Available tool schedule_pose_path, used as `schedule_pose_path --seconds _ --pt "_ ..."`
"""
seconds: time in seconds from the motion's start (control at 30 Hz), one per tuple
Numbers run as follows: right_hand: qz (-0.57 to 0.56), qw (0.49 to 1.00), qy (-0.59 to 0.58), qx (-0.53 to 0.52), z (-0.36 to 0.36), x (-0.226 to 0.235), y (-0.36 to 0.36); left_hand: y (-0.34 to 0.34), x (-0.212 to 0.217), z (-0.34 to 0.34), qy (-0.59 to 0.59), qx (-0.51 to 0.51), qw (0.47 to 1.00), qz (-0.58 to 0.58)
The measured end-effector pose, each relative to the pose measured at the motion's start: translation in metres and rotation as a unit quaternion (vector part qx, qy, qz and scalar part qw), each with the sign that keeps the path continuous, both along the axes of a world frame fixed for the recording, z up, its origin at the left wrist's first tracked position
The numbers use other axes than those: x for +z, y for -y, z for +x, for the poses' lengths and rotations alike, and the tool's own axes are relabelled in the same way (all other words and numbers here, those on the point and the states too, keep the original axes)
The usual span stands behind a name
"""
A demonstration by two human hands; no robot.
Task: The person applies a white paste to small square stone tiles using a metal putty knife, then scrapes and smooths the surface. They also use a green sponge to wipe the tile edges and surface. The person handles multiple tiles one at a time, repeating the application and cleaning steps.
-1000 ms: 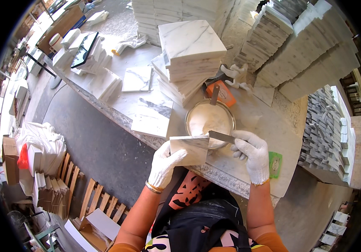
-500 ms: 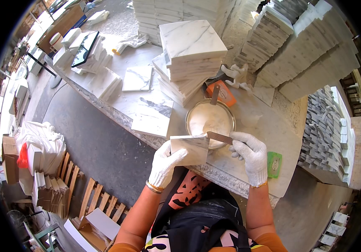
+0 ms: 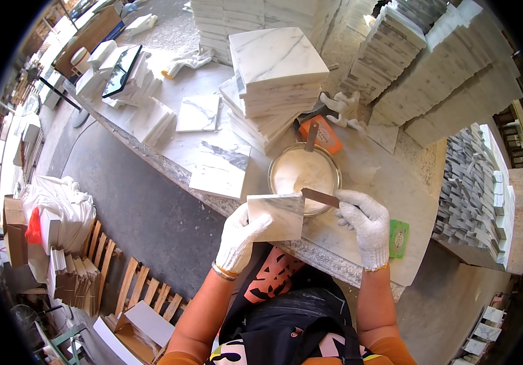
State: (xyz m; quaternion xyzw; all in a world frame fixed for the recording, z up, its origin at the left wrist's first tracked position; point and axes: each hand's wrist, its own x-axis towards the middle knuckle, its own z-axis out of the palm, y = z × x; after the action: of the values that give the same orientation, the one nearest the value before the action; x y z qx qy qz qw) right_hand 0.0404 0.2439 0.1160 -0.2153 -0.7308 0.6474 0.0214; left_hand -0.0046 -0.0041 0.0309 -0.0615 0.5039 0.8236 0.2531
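Observation:
In a white knit glove, my left hand grips a square white marble tile with grey veins by its left side. My gloved right hand is closed round the end of a flat putty knife. The blade's tip meets the tile's upper right corner. Just beyond them stands a round tin of cream-coloured paste, and a second knife rests across its far rim.
A tall stack of marble tiles rises behind the tin, beside an orange box. Two veined tiles lie to the left, with a tablet propped farther back. A green packet lies near my right hand. Pallet slats are on the floor.
The tile has tilted slightly, its face showing more toward me. My right hand and the knife have shifted a little to the right.

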Motion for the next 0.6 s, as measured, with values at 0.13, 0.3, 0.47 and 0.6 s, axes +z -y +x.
schedule_pose_path --seconds 0.13,0.3,0.47,0.6 --pt "0.006 1.0 -0.001 0.005 -0.0009 0.0005 -0.0001 -0.0002 0.0017 -0.0005 0.005 -0.001 1.0 0.001" --pt "0.023 1.0 -0.012 0.008 -0.0013 -0.0004 -0.0006 -0.0012 -0.0001 -0.0005 0.011 0.005 1.0 0.007" --pt "0.017 1.0 -0.015 -0.001 -0.001 0.0012 -0.0003 -0.0016 -0.0005 -0.0006 0.013 0.003 1.0 0.01" --pt "0.041 0.999 -0.025 -0.016 0.0005 -0.0031 -0.0033 -0.0015 0.0007 -0.0002 0.022 0.005 1.0 0.016"
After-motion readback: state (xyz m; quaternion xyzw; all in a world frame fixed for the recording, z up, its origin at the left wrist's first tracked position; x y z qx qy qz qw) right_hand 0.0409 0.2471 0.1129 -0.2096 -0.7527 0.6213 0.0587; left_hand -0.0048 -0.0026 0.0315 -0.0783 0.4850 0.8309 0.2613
